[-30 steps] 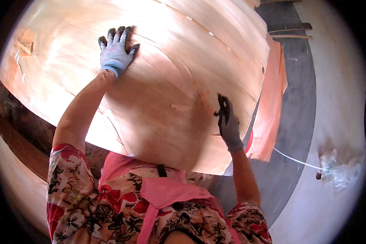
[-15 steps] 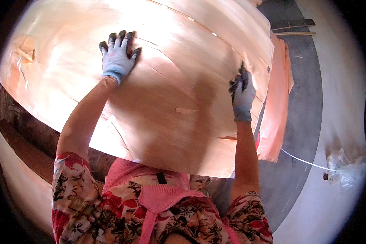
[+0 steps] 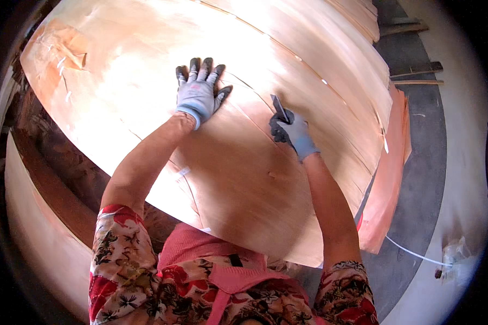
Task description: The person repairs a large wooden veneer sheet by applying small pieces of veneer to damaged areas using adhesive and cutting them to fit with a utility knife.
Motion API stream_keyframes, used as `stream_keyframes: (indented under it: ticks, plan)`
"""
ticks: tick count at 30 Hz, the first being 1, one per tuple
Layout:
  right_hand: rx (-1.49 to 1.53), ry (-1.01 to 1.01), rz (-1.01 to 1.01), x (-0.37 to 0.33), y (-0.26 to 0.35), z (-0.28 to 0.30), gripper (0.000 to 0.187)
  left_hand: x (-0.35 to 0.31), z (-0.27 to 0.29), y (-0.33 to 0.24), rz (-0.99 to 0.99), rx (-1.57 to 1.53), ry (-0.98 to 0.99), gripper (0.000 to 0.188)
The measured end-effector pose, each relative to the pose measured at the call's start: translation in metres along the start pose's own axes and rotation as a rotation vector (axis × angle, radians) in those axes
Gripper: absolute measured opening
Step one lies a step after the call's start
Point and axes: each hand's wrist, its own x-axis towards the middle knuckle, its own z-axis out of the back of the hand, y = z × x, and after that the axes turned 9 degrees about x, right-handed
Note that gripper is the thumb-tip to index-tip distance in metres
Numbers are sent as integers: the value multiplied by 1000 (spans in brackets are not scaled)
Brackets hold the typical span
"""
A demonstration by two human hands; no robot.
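A broad, pale wood veneer sheet [image 3: 238,195] lies beneath both hands, with curved splits running across it. My left hand [image 3: 199,93], in a grey glove with dark fingertips, presses flat on the veneer with its fingers spread. To its right, my gloved right hand [image 3: 294,130] is wrapped round a knife [image 3: 279,107], whose flat dark blade points up and away. The blade's tip is close to the curved split [image 3: 248,86] between the hands; whether it touches the wood I cannot tell. A small darker mark [image 3: 272,174] shows on the sheet nearer me.
Short white tape pieces [image 3: 61,70] dot the sheet, beside a torn patch at far left. Reddish veneer [image 3: 387,200] sticks out below its right edge. Thin wood strips [image 3: 417,82] lie on the dark floor band [image 3: 425,141]. A white cord [image 3: 417,254] runs to clear plastic [image 3: 461,262].
My right hand has moved left with the knife, from near the sheet's right edge towards the split. My left hand still lies flat. The whole view has shifted.
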Motion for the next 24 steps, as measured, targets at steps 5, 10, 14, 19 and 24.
stream_keyframes:
  ticks: [5,10,14,19,24]
  plan:
    - [32,-12,-15,-5,5,-1,5,-22,8,95,215,237,79,63]
    - [54,1,-10,0,1,-4,4,-60,9,131,201,306,-3,65]
    - [6,13,-30,5,-4,6,4,-43,26,66,-105,38,-63,70]
    - [48,23,-24,2,2,-1,5,4,19,22,-193,209,-66,58]
    - [55,49,39,4,-7,9,7,1,5,44,-203,136,-111,33]
